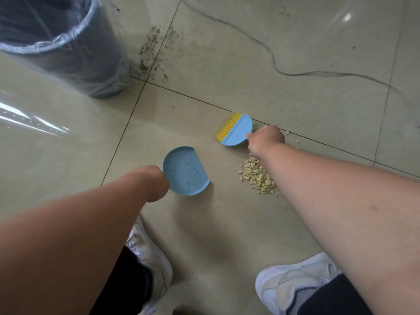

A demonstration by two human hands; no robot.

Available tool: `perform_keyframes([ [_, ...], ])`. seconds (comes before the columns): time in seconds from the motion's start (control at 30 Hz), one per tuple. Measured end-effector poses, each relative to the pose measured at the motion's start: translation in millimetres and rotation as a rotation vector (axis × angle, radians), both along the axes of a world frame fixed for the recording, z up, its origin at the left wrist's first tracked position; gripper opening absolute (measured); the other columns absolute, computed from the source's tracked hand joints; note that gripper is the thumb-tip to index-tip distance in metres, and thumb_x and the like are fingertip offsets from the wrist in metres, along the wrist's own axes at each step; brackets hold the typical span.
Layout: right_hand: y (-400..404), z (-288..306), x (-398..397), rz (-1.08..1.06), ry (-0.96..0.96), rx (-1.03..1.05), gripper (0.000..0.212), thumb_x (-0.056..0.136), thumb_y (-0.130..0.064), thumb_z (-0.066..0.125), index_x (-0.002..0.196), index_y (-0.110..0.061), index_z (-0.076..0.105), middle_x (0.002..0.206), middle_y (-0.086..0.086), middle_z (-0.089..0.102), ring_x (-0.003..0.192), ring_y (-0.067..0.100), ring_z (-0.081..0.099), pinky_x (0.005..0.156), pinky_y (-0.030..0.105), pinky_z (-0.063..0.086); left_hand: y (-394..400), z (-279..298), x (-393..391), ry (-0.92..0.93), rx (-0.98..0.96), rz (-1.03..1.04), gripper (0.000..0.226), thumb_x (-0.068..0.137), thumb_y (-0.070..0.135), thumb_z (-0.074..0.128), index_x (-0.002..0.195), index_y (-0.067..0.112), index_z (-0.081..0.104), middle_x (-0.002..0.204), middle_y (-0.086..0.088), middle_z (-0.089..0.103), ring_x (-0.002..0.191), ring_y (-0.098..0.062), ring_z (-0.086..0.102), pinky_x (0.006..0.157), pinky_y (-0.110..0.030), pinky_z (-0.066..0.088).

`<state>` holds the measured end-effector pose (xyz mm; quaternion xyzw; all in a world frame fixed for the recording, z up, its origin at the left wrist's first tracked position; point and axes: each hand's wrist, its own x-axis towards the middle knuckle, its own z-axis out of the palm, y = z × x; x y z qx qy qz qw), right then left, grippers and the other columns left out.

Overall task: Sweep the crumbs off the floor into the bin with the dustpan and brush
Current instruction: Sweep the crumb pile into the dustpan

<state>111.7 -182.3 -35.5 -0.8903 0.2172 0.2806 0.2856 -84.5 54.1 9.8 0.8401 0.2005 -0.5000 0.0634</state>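
A small blue dustpan (185, 171) rests low over the tiled floor, gripped at its near-left side by my left hand (153, 183). Its straight open edge faces right, toward a pile of pale yellow crumbs (258, 176). My right hand (266, 139) holds a blue brush (238, 130) with yellow bristles (227, 127) pointing up-left, beyond the pile. A few stray crumbs (293, 138) lie to the right of that hand. The dark bin (68, 42), lined with a clear plastic bag, stands at the upper left.
Dark fine debris (152, 53) is scattered on the floor beside the bin. A thin cable (272, 57) snakes across the tiles at the upper right. My two white shoes (150, 258) (293, 285) stand at the bottom of the view.
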Motion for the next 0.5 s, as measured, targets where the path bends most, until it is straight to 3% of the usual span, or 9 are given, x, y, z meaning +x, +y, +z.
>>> perform_keyframes([
  [0.1,-25.0,22.9,-8.5,-0.039,-0.024,-0.083,0.043,0.089,-0.041,0.068,0.117,-0.009,0.069,0.112,0.011,0.072,0.096,0.032,0.070,0.073,0.030,0.048,-3.6,3.8,3.4,-0.006,0.002,0.009,0.018,0.099,0.017,0.041,0.105,0.010,0.057,0.106,-0.009,0.060,0.092,-0.028,0.056,0.081,-0.033,0.049],
  [0.27,-75.1,29.0,-21.6,-0.108,0.015,-0.148,0.040,0.089,-0.038,0.067,0.117,-0.009,0.069,0.105,0.013,0.072,0.085,0.034,0.069,0.071,0.035,0.055,-22.4,20.7,11.2,-0.049,0.007,-0.023,0.031,0.104,0.012,0.039,0.123,0.005,0.062,0.118,-0.013,0.060,0.096,-0.026,0.052,0.095,-0.032,0.051],
  [0.4,-103.5,36.3,-34.4,-0.104,0.029,-0.187,0.040,0.085,-0.035,0.067,0.114,-0.007,0.067,0.105,0.015,0.071,0.087,0.036,0.070,0.081,0.044,0.061,-35.1,29.2,13.5,-0.055,0.007,-0.032,0.032,0.104,0.010,0.039,0.125,0.005,0.062,0.117,-0.012,0.060,0.095,-0.025,0.053,0.091,-0.031,0.051],
  [0.5,-111.5,41.5,-41.3,-0.181,0.026,-0.135,0.039,0.081,-0.032,0.064,0.108,-0.004,0.066,0.097,0.012,0.068,0.076,0.030,0.066,0.070,0.034,0.057,-41.0,32.5,16.3,-0.078,0.003,0.006,0.032,0.102,0.012,0.042,0.125,0.006,0.062,0.121,-0.012,0.064,0.098,-0.028,0.058,0.089,-0.032,0.051],
])
